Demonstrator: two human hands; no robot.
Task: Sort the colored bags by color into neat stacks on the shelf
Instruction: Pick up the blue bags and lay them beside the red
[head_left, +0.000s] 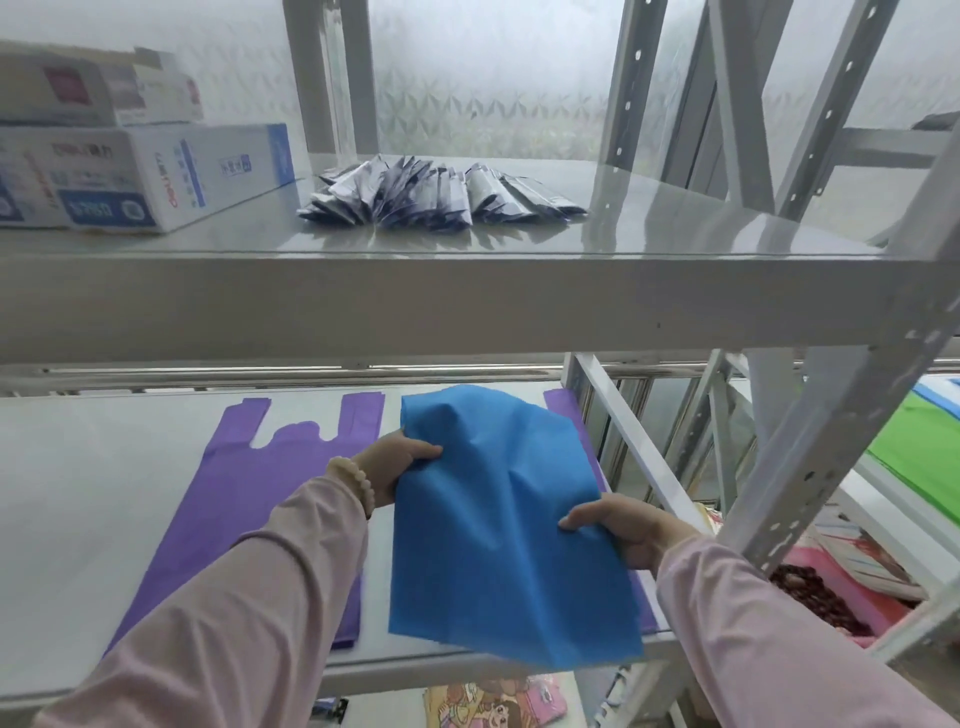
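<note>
A blue bag (498, 525) hangs crumpled above the right part of the lower shelf (88, 509). My left hand (400, 462) pinches its left edge near the top, and my right hand (623, 525) grips its right edge lower down. A purple bag (244, 488) lies flat on the shelf to the left, its handles pointing away from me. Another purple bag (563, 402) lies under the blue one, with only its far handle and right edge showing.
The upper shelf (467, 301) juts out just above my hands, carrying white boxes (130, 176) at the left and a fan of silvery packets (441, 195). Grey uprights (810, 467) stand at the right. Beyond them lie green material (919, 457) and pink items (841, 597).
</note>
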